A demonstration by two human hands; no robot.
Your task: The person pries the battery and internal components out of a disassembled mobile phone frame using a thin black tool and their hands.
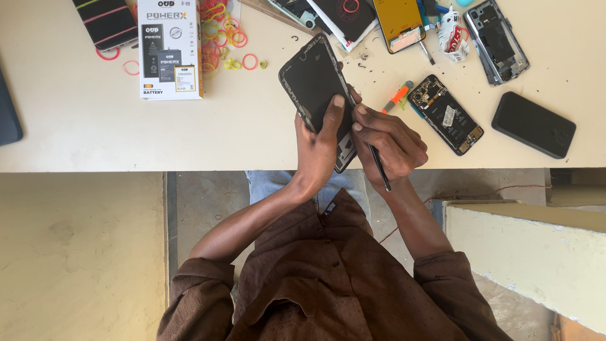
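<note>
At the near edge of the pale table (82, 120), a dark opened phone (314, 82) is held tilted, its far end resting over the tabletop and its near end hanging just past the edge. The left hand (319, 148) is closed around its lower part from beneath, thumb laid flat along the dark face. The right hand (391, 146) is pinched shut on a thin black tool (379, 167), held like a pen, with the fingertips touching the phone's right edge; the tip itself is hidden behind the fingers. To do this well, I judge the thumb should keep pressing the body steady while the tool works in small strokes along the seam, levering gently so nothing thin bends or cracks. Tiny screws (365, 58) lie loose just beyond, so the phone is best kept level. An orange-handled screwdriver (398, 96) lies near the right hand, another opened phone (445, 114) beside it, a black phone (533, 124) farther right, and a white battery box (170, 49) with coloured rubber bands (221, 31) off left.
</note>
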